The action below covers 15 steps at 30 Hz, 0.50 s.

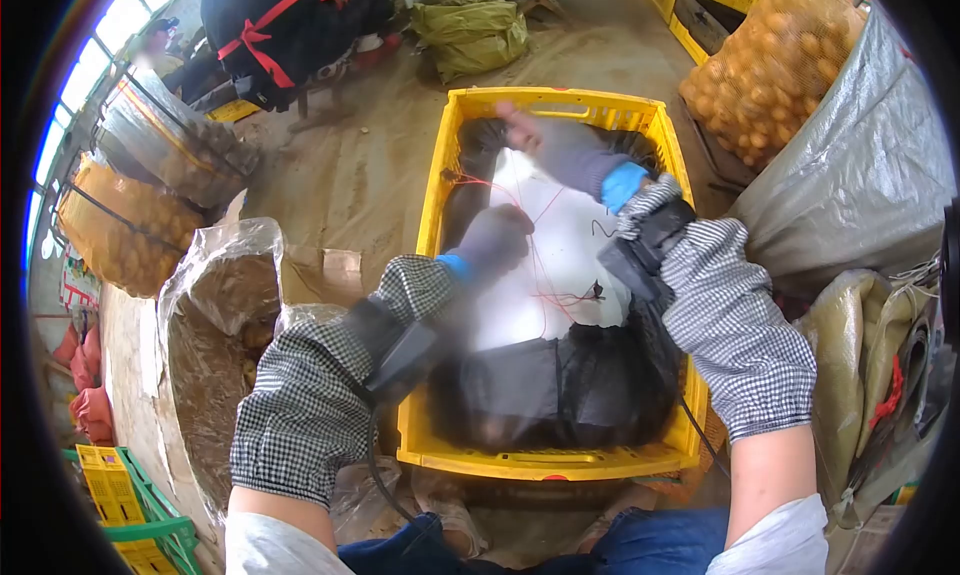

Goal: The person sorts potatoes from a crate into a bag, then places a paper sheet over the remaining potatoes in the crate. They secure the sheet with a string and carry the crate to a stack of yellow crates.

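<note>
A yellow plastic crate (430, 205) stands before me, lined with black plastic (510, 380) and with a white sheet (515, 305) over its contents. Thin red strings (560, 297) lie across the sheet. My left hand (495, 237), in a greyish glove, is over the sheet beside the strings; motion smears its fingers. My right hand (570, 153), in a purplish glove with a blue cuff, reaches across the crate's far part, its pinkish fingertips blurred near the far rim. Whether either hand grips a string cannot be made out. Checked sleeve covers and dark strapped devices are on both forearms.
Net sacks of potatoes (765, 70) stand at the back right and a net sack (125, 225) at the left. A clear plastic bag (215, 345) sits left of the crate. A grey tarp-like cover (860, 155) rises at the right. Another person (155, 50) is at the far left.
</note>
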Each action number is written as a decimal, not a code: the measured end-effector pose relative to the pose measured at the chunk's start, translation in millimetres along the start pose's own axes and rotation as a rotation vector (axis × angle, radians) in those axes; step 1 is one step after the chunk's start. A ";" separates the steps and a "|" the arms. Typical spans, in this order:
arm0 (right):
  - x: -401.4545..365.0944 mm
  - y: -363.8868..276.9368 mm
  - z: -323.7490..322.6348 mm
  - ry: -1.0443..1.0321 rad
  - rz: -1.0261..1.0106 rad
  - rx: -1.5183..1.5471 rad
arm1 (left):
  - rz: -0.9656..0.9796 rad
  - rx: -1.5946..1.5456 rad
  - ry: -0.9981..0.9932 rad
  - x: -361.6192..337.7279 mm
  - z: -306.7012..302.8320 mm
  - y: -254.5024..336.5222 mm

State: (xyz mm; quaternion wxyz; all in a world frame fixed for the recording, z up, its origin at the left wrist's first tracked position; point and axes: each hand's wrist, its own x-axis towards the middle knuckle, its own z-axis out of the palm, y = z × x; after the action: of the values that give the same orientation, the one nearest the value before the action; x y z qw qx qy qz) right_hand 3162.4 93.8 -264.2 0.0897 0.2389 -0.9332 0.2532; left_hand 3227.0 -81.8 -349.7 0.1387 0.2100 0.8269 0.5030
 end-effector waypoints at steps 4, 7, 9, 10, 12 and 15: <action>-32.5 35.0 -4.2 -0.117 0.322 0.323 | 0.375 0.270 0.061 8.5 -12.2 -38.7; -69.7 13.8 8.4 -0.557 0.587 0.857 | 0.242 0.053 0.071 6.9 -22.9 -22.3; -73.2 11.4 35.3 -0.523 0.513 1.283 | 0.256 0.418 -0.032 9.8 -26.2 -3.3; -65.1 20.1 52.6 -0.496 0.397 1.309 | 0.357 0.885 -0.114 12.4 -30.1 7.3; -48.8 20.7 84.3 -0.287 0.024 1.108 | 0.363 1.267 -0.163 25.0 -30.3 -9.5; -32.3 -3.8 67.3 -0.467 0.291 1.520 | 0.338 1.347 -0.151 30.3 -40.3 -41.1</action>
State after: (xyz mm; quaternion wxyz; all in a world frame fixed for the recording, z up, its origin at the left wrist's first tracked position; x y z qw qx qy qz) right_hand 3189.3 69.2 -329.5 -0.3283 0.1576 -0.5224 0.7710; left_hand 3174.2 -114.9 -368.5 -0.0447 0.4105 0.9027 -0.1207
